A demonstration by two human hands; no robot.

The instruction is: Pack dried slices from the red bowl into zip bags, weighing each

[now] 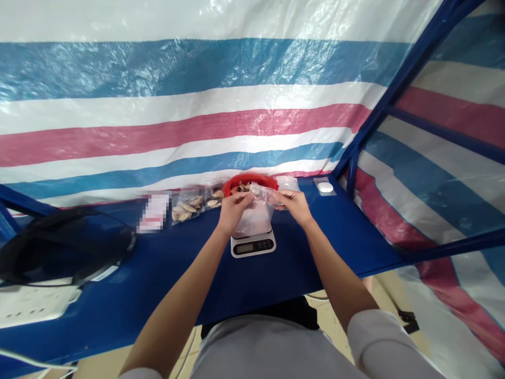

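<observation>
A clear plastic bag hangs between my two hands, above a small white digital scale. My left hand pinches the bag's upper left edge. At its upper right edge, my right hand grips the bag with thumb and fingers. The bag looks empty and covers most of the scale's platform; the display and buttons show in front. Just behind the bag stands a red basket with brownish dried slices in it, partly hidden by the bag and my left hand.
Left of the basket lie filled clear bags of slices and a blurred-out card. A small bag with a white oval object is at the right. A black headset-like object and a white power strip occupy the blue table's left end.
</observation>
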